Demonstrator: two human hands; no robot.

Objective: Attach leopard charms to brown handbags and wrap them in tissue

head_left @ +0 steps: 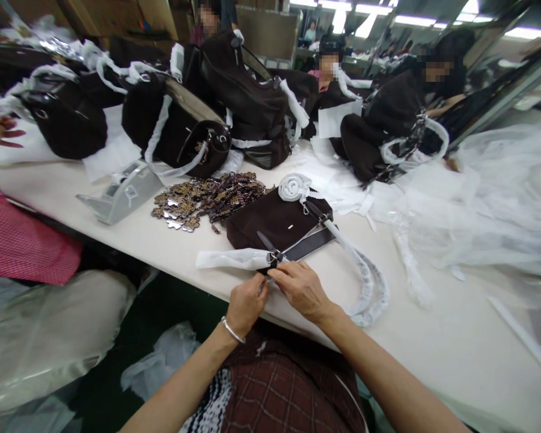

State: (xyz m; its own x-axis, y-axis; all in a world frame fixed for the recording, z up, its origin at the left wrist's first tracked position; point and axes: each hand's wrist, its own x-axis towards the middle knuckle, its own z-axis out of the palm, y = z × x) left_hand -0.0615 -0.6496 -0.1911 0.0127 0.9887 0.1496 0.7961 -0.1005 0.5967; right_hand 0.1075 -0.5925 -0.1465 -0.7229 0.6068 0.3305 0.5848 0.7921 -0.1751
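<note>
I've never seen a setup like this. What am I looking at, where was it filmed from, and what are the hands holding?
There is no machine here: a person works with two bare hands, and the single picture comes from a camera on their head, looking forward and down.

On the pale table lies a small dark bag with wrapped handles and a white roll on it. Beside it is a heap of metal charms; larger dark bags stand behind.

The right hand pinches the small bag's near corner by a buckle. The left hand, with the bracelet, is close beside; what its fingers grip is hidden.
</note>
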